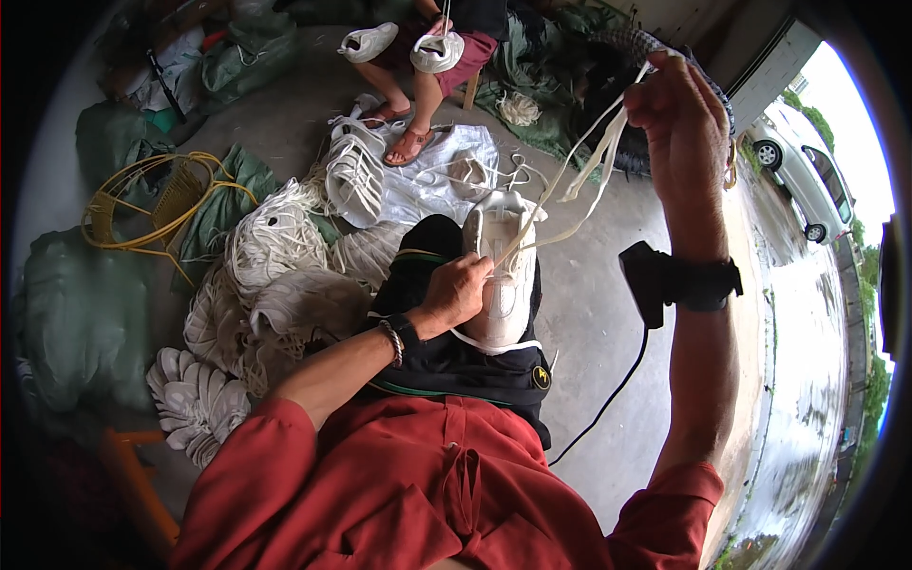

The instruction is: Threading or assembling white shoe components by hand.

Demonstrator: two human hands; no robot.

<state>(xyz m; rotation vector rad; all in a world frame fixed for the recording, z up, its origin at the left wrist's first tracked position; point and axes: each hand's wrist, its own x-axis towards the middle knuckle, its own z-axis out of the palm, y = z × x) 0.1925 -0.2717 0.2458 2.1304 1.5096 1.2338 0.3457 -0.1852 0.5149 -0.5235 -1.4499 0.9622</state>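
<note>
A white sneaker (505,318) lies on dark cloth over my lap, its toe toward me. My left hand (454,294) is closed at the sneaker's lacing edge, gripping its left side; the fingertips partly hide what they pinch. Out to the upper right, my right hand (676,123) is raised with its fingers closed on a pale shoelace (597,161). Loose strands of that lace run from my right fingers down to the sneaker's eyelets. A black strap device with a cable circles my right wrist; a dark band and a braided bracelet sit on my left.
Piles of white shoes (275,237) and laces lie to my left. Ahead, another person (423,81) sits handling white shoes, beside a white plastic sheet (418,185). A yellow chair frame (142,204) and green sacks (81,313) stand left. A parked car (807,171) is outside, right.
</note>
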